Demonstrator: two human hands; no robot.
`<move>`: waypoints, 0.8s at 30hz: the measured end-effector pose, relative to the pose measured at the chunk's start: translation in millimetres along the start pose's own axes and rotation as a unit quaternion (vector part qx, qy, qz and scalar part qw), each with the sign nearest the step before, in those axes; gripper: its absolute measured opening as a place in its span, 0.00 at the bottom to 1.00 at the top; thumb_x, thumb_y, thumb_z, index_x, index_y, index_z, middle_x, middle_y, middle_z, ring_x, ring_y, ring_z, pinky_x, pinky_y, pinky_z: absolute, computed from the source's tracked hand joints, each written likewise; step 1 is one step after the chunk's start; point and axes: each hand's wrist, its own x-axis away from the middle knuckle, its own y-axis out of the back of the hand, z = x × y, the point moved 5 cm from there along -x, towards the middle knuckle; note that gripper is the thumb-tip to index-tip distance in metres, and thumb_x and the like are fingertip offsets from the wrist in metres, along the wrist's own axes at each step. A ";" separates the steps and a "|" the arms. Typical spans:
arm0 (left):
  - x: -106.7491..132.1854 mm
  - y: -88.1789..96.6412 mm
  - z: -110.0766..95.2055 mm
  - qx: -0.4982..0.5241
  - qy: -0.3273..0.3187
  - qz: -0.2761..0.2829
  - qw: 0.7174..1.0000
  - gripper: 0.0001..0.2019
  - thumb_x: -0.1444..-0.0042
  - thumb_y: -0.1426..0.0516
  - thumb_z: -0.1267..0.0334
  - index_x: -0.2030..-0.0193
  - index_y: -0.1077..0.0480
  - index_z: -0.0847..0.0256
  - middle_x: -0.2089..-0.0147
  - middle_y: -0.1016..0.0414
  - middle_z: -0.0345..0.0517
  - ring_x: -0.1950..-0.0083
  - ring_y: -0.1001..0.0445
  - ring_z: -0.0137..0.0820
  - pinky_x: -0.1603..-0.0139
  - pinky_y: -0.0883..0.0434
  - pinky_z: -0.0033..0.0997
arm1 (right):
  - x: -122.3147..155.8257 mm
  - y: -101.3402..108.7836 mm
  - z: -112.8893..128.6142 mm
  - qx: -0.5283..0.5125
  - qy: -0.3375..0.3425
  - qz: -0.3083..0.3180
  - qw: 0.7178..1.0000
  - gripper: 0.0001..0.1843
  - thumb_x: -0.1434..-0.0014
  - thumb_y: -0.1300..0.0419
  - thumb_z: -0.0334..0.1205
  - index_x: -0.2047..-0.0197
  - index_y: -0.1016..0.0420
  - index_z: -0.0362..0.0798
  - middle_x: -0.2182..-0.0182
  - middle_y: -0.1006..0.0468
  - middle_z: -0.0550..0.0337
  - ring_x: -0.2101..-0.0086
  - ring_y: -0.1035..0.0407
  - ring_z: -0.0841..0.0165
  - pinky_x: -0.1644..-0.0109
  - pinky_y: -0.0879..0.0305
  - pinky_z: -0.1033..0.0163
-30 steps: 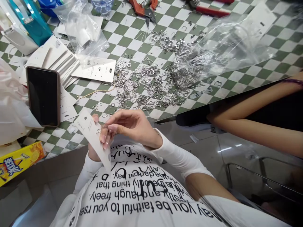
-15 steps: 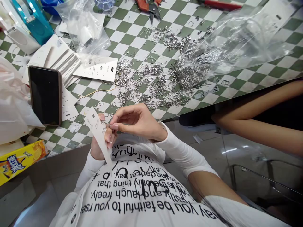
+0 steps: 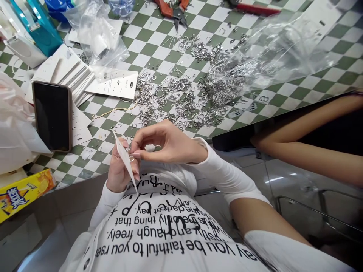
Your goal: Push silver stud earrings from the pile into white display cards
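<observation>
My left hand (image 3: 117, 174) is closed on a white earring card (image 3: 125, 160), which I see almost edge-on near the table's front edge. Thumb and forefinger of my right hand (image 3: 170, 145) pinch a small silver earring (image 3: 131, 158) close against the card's face. The fingertips partly hide the earring, so its exact shape is unclear. Just beyond my hands, a pile of small silver earrings and rings (image 3: 187, 104) is spread over the checkered table (image 3: 113, 119).
To the left lie a phone (image 3: 53, 117), a stack of white cards (image 3: 75, 73) and a yellow box (image 3: 27, 194). A clear plastic bag (image 3: 283, 53) spills silver pieces at right. Orange-handled cutters (image 3: 174, 13) and red-handled pliers (image 3: 258, 9) lie behind. Another person's arm (image 3: 306, 151) is at right.
The card has turned from showing its printed face to nearly edge-on. My right hand stays pinched at it, and the whole view has shifted slightly.
</observation>
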 end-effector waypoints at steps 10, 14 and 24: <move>1.8 5.0 2.8 -0.027 -0.006 -0.006 1.000 0.17 0.46 0.31 0.50 0.61 0.32 0.54 0.80 0.33 0.28 0.91 0.40 0.19 0.92 0.44 0.15 | 3.5 5.9 7.5 0.043 0.048 0.042 0.997 0.05 0.37 0.36 0.34 0.60 0.23 0.40 0.65 0.19 0.56 0.66 0.25 0.75 0.58 0.24 0.67; 0.8 1.4 3.5 -0.049 -0.004 -0.027 0.998 0.20 0.49 0.30 0.47 0.63 0.32 0.54 0.81 0.35 0.28 0.92 0.43 0.20 0.93 0.47 0.18 | 3.8 8.3 7.2 0.035 0.047 0.039 0.998 0.05 0.38 0.35 0.34 0.61 0.23 0.41 0.66 0.20 0.57 0.66 0.26 0.75 0.57 0.24 0.67; -6.7 -4.8 -0.2 -0.102 -0.001 -0.084 0.991 0.17 0.51 0.28 0.53 0.60 0.27 0.55 0.79 0.26 0.35 0.81 0.30 0.26 0.80 0.31 0.21 | 17.9 58.1 32.0 0.205 0.076 -0.051 0.974 0.10 0.36 0.34 0.41 0.55 0.20 0.44 0.61 0.17 0.56 0.64 0.25 0.72 0.61 0.26 0.63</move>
